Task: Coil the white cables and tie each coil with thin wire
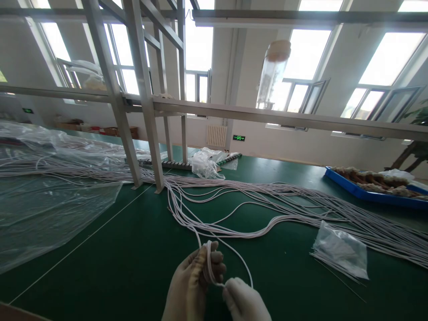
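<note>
At the left, a clear plastic sheet (pixel 67 223) spreads over the green table (pixel 117 263), near metal posts (pixel 145 102). Right of these, the gloved left hand (pixel 194 278) curls around loops of white cable (pixel 209 261) above the table's near part; just beside it, the gloved right hand (pixel 245 298) pinches the same cable. Farther right lie a small plastic bag (pixel 343 249) and a blue tray (pixel 364 192).

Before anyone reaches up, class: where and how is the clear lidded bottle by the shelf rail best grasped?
Probably around the middle of the clear bottle, coming level from the near side: the body is round, straight and uncovered above the shelf rail. I'd avoid lifting by the pale lid, since whether it is fastened doesn't show.
</note>
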Action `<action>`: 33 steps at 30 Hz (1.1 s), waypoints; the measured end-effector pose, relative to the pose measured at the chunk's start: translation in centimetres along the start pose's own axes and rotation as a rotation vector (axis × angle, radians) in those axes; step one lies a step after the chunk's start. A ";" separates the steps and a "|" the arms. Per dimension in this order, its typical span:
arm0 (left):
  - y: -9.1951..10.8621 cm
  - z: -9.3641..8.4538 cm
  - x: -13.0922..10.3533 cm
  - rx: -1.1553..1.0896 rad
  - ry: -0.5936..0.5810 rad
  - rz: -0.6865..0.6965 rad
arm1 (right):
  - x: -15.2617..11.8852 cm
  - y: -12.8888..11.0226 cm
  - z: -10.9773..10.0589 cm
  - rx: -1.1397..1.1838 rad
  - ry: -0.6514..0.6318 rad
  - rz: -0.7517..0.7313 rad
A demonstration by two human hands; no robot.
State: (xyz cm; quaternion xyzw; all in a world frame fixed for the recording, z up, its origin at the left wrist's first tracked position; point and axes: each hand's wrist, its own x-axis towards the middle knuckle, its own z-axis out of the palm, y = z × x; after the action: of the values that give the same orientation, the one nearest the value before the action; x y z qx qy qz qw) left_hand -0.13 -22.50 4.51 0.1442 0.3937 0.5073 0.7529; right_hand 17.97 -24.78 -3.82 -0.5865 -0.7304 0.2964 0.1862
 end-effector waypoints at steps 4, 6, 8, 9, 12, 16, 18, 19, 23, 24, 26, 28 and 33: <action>0.5 0.2 -0.7 0.066 -0.025 0.002 | 3.7 1.6 -4.8 0.099 -0.084 0.037; 0.4 0.4 -0.9 0.203 -0.125 -0.068 | 5.7 1.7 -7.5 0.106 -0.088 0.005; 0.2 0.8 -1.1 0.316 -0.235 -0.176 | 7.4 0.8 -9.9 0.092 -0.086 -0.032; 0.1 1.0 -1.1 0.343 -0.256 -0.204 | 8.0 0.0 -10.8 0.085 -0.086 -0.050; -0.3 1.4 -1.0 0.363 -0.174 -0.197 | 8.6 -2.9 -11.9 0.075 -0.066 -0.075; -0.8 1.1 -0.7 0.361 -0.079 -0.108 | 6.4 -6.2 -10.3 0.057 0.010 -0.054; -1.1 0.7 -0.4 0.372 -0.004 -0.071 | 4.8 -7.1 -9.1 -0.024 0.044 -0.038; -1.2 0.5 -0.2 0.385 0.047 -0.055 | 4.0 -7.4 -8.6 -0.079 0.057 -0.032; -1.6 0.1 0.4 0.455 0.169 -0.010 | 2.2 -7.6 -7.2 -0.228 0.096 -0.014; -1.6 0.1 0.4 0.461 0.172 -0.003 | 2.1 -7.5 -6.8 -0.238 0.105 -0.019; -1.4 0.2 0.3 0.450 0.166 0.007 | 1.9 -7.2 -5.7 -0.253 0.132 -0.041; -1.2 0.3 0.1 0.417 0.148 0.015 | 1.6 -6.8 -4.3 -0.270 0.168 -0.072; -1.0 0.1 -0.2 0.246 0.081 0.017 | 0.1 -5.6 -0.4 -0.205 0.225 -0.123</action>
State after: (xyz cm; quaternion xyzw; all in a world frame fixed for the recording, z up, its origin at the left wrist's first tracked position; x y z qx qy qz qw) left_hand 0.54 -23.13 4.01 0.2185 0.4818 0.4670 0.7086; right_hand 14.02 -25.34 0.09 -0.5862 -0.7658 0.1407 0.2237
